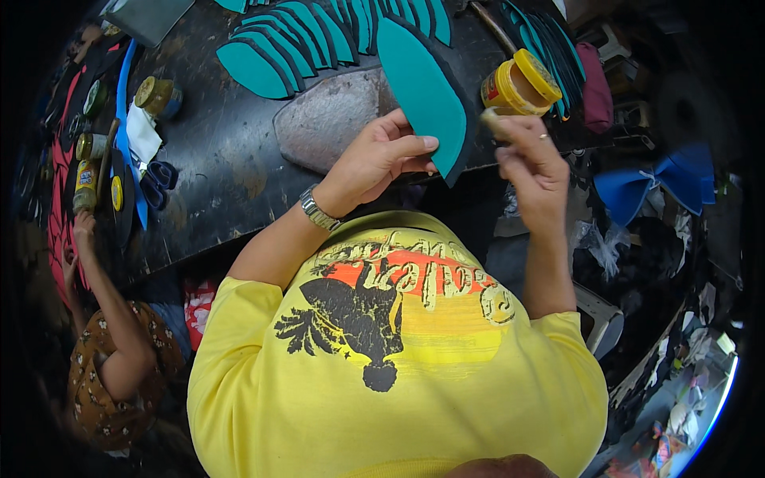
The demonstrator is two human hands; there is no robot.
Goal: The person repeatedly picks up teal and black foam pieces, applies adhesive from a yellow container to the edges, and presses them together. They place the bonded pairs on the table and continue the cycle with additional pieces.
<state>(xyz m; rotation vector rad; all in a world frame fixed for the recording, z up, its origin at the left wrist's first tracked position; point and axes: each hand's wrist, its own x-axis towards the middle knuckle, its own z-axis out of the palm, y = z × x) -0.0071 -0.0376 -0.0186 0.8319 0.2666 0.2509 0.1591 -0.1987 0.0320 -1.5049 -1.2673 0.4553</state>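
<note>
Teal piece (424,92) is pinched in the left hand (381,155) by a scuffed black table (215,163); some pale bit (496,124), too blurry to name, is gripped by the right hand (535,163). Scraps (677,418) are strewn rightward.

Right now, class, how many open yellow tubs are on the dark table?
1: the yellow tub is on the dark table, beyond the right hand and left of a teal stack. Others behind things may be hidden.

Black worktable (223,171), grey slab (327,119), overlapping teal pieces (253,68), yellow tub (504,89)
</note>
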